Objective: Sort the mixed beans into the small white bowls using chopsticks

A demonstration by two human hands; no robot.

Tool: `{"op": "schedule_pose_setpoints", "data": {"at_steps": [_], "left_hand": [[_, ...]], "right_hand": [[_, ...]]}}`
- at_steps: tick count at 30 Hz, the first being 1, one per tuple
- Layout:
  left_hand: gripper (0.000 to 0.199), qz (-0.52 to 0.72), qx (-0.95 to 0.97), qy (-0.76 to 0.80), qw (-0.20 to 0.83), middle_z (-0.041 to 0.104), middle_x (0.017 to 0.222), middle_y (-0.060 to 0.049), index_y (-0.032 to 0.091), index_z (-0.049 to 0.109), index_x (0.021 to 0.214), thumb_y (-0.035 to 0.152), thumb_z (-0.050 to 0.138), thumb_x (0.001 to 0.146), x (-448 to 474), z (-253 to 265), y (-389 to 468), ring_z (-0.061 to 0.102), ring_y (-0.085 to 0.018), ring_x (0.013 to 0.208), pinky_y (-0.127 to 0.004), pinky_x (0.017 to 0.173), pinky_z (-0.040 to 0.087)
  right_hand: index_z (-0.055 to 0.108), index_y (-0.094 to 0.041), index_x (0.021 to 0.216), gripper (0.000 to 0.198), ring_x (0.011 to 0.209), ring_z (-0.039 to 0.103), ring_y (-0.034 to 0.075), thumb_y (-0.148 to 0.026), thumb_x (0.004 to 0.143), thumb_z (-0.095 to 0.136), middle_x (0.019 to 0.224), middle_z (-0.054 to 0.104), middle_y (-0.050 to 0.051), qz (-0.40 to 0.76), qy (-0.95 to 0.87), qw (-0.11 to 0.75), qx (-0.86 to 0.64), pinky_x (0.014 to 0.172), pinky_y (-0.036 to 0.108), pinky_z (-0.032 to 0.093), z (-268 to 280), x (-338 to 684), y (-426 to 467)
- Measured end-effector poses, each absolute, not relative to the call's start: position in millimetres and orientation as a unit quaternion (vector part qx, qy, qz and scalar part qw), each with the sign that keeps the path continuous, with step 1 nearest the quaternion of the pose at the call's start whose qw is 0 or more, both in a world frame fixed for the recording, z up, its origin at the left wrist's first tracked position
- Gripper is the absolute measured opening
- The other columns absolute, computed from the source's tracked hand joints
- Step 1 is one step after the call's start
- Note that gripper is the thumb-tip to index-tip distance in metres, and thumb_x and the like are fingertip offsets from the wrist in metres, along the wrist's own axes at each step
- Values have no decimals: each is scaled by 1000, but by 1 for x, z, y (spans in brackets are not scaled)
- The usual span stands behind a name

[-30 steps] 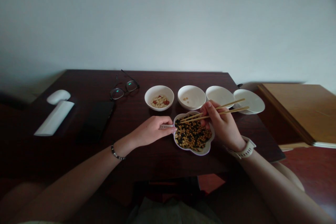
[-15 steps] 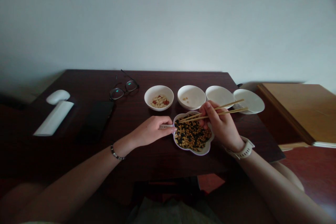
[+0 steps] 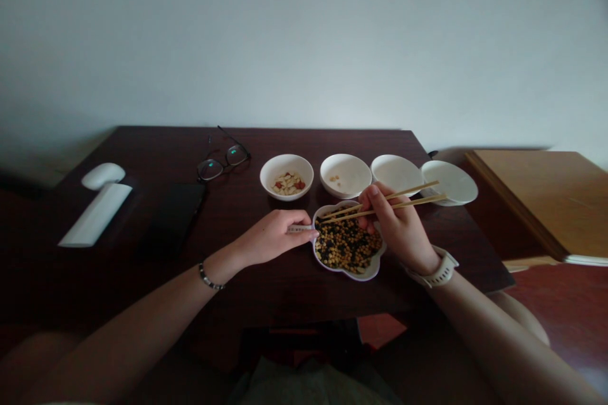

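My left hand [image 3: 278, 235] is closed on the short handle of a white, scallop-edged dish [image 3: 361, 276]. Mixed yellow and black beans [image 3: 349, 247] cover the dish's bottom. My right hand [image 3: 392, 218] grips a pair of wooden chopsticks [image 3: 418, 200], their tips down among the beans at the dish's upper left. Whether anything is pinched between the tips is too small to tell. Behind the dish, a white bowl [image 3: 266, 185] contains pale and reddish nut pieces [image 3: 289, 183]. Beside it, a second white bowl [image 3: 354, 171] has a few pale pieces at its bottom.
Two more white bowls, a third [image 3: 394, 171] and a fourth [image 3: 451, 182], stand in the row to the right. Eyeglasses [image 3: 223, 163], a dark flat object [image 3: 175, 218], a white mouse [image 3: 103, 175] and a long white case [image 3: 95, 215] lie on the left of the dark table [image 3: 266, 297].
The chopstick tips have shifted slightly left and lower within the beans. Both hands keep their grips, and the dish stays in place; the whole view has moved a little.
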State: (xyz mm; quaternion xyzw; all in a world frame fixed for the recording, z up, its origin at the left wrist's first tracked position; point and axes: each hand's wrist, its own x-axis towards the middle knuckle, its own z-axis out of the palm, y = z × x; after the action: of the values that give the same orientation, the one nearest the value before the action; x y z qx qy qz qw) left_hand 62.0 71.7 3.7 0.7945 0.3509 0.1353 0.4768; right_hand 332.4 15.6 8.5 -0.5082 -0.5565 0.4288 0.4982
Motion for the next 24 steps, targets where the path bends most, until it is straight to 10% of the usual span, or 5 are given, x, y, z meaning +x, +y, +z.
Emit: {"op": "schedule_pose_setpoints", "data": {"at_steps": [24], "left_hand": [[35, 134, 795, 351, 475, 64, 79, 2, 18, 71, 95, 51, 66, 104, 62, 3, 72, 54, -14, 71, -25, 66, 38]], "right_hand": [[59, -25, 87, 41, 53, 54, 16, -56, 113, 53, 64, 64, 0, 440, -562, 490, -501, 50, 29, 39, 11, 334, 15]]}}
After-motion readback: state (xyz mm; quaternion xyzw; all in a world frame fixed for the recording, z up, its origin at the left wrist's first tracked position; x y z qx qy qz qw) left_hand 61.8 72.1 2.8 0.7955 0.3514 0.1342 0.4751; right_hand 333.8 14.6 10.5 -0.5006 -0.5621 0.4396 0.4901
